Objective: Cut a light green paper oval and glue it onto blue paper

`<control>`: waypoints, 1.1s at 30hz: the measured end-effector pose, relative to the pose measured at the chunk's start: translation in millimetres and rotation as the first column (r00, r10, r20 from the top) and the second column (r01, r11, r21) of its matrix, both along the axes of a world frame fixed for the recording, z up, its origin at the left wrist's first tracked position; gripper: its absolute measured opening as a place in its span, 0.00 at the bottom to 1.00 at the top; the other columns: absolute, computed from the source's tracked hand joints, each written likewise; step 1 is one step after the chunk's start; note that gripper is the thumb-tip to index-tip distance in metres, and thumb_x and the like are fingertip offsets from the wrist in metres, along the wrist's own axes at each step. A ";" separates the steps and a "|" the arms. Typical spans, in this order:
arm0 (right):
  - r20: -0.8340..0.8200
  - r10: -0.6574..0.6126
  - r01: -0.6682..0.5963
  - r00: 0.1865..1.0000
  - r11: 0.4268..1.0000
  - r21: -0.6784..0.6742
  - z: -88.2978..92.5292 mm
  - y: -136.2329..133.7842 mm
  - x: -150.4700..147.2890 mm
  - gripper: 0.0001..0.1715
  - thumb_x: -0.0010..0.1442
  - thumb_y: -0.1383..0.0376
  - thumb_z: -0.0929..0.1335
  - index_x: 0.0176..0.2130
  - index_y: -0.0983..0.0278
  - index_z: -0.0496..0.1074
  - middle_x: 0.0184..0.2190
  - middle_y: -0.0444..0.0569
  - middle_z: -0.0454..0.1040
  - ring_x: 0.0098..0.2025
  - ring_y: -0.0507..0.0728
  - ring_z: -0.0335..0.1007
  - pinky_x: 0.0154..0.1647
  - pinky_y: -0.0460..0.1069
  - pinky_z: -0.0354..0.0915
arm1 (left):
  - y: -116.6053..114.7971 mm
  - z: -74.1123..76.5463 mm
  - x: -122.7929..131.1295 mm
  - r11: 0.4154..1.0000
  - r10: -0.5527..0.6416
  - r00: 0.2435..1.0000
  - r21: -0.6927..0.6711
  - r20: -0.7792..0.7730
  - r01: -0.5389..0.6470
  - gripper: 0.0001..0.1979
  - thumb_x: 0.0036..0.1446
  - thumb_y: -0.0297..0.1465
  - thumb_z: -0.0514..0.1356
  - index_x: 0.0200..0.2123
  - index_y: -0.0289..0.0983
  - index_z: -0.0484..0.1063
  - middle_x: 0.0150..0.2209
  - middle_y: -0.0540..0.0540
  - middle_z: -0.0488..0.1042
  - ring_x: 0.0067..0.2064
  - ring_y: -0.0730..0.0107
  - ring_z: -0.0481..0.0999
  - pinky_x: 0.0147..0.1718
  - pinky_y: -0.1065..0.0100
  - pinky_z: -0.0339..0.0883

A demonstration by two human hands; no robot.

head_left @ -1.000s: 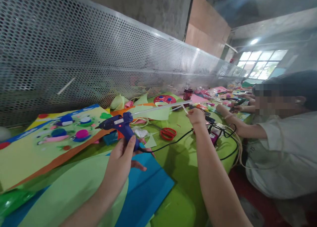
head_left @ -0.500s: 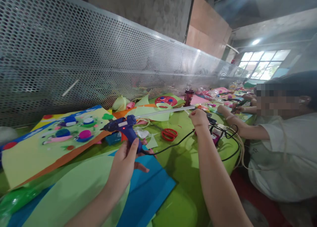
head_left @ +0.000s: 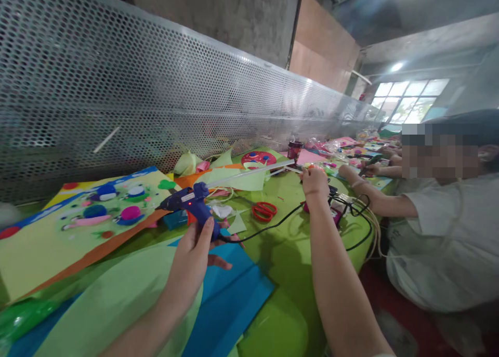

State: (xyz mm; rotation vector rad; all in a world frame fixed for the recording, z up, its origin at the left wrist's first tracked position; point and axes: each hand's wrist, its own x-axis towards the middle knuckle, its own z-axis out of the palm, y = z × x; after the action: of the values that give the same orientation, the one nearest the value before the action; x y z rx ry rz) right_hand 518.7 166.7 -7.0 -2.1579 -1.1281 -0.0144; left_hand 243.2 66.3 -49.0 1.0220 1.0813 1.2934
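Note:
My left hand is closed around the handle of a blue glue gun, its small red light lit and its nozzle pointing left. A long clear glue stick sticks out of the gun's back end toward the right. My right hand is closed in a pinch just past the far end of that stick. A thin white piece runs up to its fingers; whether they grip it is unclear. Red-handled scissors lie on the green table between my hands. Below the gun are a blue sheet and a pale green sheet.
A decorated yellow craft board lies at left. A perforated metal screen borders the table's back. The gun's black cord crosses to bundled cables at right. A dark red cup stands behind. A co-worker sits at right.
The view has shifted slightly. The glue stick's far end now shows apart from my right hand, where before it reached the fingers. My left hand keeps its hold on the glue gun.

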 end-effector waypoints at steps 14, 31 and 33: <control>-0.129 -0.045 0.053 0.991 0.997 0.059 -2.3 -2.6 8.8 0.13 0.63 0.60 0.62 0.41 0.65 0.70 0.40 0.49 0.73 0.38 0.54 0.71 0.40 0.54 0.68 | 1.2 -3.5 -0.7 1.000 -0.005 1.000 0.005 -0.005 0.005 0.17 0.50 0.43 0.60 0.39 0.40 0.65 0.39 0.44 0.73 0.36 0.54 0.78 0.13 0.67 0.74; -0.056 0.052 -0.055 0.997 0.997 -0.047 -1.0 1.5 9.9 0.13 0.63 0.59 0.63 0.41 0.66 0.70 0.40 0.49 0.73 0.39 0.55 0.71 0.41 0.54 0.68 | 4.3 -7.2 -0.6 1.000 -0.008 1.000 0.000 -0.009 0.008 0.17 0.51 0.42 0.58 0.40 0.38 0.65 0.41 0.42 0.73 0.34 0.54 0.79 0.12 0.64 0.74; -0.033 0.094 -0.097 0.995 0.991 -0.087 -0.7 3.1 8.1 0.13 0.63 0.60 0.63 0.43 0.65 0.70 0.42 0.50 0.72 0.40 0.55 0.70 0.41 0.54 0.68 | 3.1 -6.1 0.3 1.000 -0.019 1.000 -0.002 -0.012 0.019 0.16 0.51 0.42 0.58 0.40 0.38 0.65 0.41 0.42 0.72 0.35 0.53 0.79 0.12 0.64 0.74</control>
State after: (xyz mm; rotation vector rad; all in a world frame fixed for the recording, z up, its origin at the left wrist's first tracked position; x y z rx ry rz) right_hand 526.8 169.8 -7.6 -2.1720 -1.2349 0.1118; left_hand 243.5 69.3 -55.1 1.0370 1.0796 1.2722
